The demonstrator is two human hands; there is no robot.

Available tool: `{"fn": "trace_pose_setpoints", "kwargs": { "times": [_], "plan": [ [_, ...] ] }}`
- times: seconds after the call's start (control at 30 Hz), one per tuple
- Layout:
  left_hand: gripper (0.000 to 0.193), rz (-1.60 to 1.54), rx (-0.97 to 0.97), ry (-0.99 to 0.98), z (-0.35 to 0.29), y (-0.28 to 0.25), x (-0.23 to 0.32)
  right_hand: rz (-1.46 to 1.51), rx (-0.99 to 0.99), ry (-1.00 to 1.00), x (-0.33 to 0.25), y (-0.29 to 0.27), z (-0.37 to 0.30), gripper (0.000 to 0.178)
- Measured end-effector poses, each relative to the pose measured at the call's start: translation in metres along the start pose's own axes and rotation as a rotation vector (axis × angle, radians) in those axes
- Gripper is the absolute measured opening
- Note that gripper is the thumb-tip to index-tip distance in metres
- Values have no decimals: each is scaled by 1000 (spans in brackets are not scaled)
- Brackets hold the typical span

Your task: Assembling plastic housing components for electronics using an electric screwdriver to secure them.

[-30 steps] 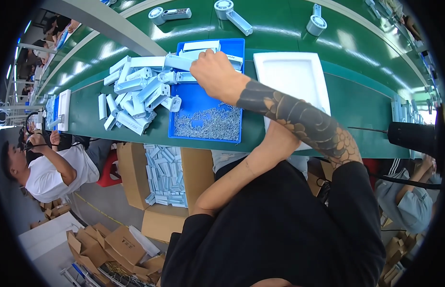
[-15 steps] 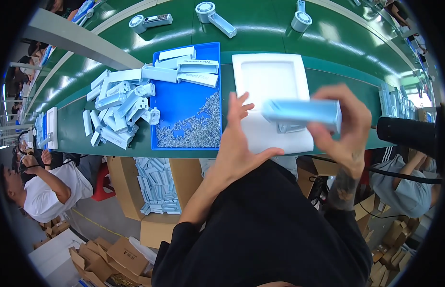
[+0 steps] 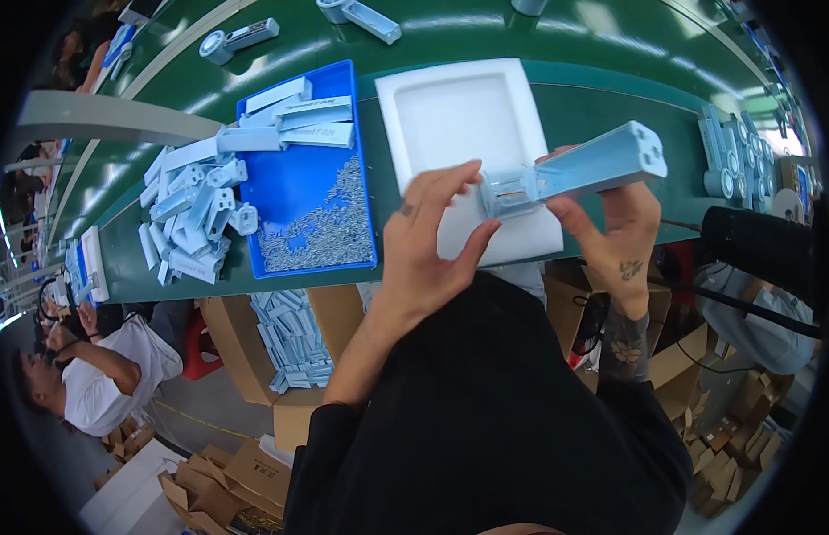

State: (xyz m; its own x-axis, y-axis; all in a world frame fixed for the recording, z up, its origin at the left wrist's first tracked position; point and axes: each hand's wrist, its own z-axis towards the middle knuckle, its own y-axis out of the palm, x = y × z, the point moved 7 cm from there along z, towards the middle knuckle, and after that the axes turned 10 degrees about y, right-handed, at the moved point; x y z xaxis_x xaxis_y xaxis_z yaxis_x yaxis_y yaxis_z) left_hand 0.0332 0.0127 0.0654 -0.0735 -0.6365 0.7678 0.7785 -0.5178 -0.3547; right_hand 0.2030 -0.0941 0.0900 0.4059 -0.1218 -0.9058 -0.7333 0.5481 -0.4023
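My right hand [image 3: 615, 227] grips a light-blue plastic handle housing [image 3: 602, 160], tilted with its holed end up to the right. Against its left end is a light-blue fan part [image 3: 511, 194] with an open side and a bit of orange wire showing. The thumb and fingers of my left hand [image 3: 428, 236] close around that part's left end. Both pieces are over a white foam tray [image 3: 406, 107] on the green bench, and whether they are joined I cannot tell.
Left of the foam stands a blue tray [image 3: 375, 214] with many small screws [image 3: 321, 232] and several handle shells. More shells [image 3: 192, 209] are piled beside it. A black cylindrical tool [image 3: 753, 245] juts in at right. Handheld fans [image 3: 245, 37] lie on the far green surface.
My left hand, spread open before, has closed in on the fan part. The housing in my right hand has turned, its holed end now raised. The whole view has shifted.
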Motion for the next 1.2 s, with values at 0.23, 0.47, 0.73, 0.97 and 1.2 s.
{"fn": "trace_pose_setpoints", "kwargs": {
  "times": [0.23, 0.47, 0.73, 0.97, 1.2],
  "plan": [
    [32, 192, -97, 174, 11, 32, -10, -10, -107, 126, 18, -12, -6, 29],
    [27, 140, -34, 187, 10, 41, -13, -114, -11, 34, 21, -6, 0, 26],
    [33, 127, -35, 72, 4, 34, -17, -198, -101, -1, 25, 4, 7, 28],
    [53, 306, -166, 18, -13, 28, -30, -266, -222, -66, 23, 19, 10, 32],
    [60, 273, -165, 12, -17, 28, -37, -370, -245, -179, 4, 21, 9, 39]
  ]
}}
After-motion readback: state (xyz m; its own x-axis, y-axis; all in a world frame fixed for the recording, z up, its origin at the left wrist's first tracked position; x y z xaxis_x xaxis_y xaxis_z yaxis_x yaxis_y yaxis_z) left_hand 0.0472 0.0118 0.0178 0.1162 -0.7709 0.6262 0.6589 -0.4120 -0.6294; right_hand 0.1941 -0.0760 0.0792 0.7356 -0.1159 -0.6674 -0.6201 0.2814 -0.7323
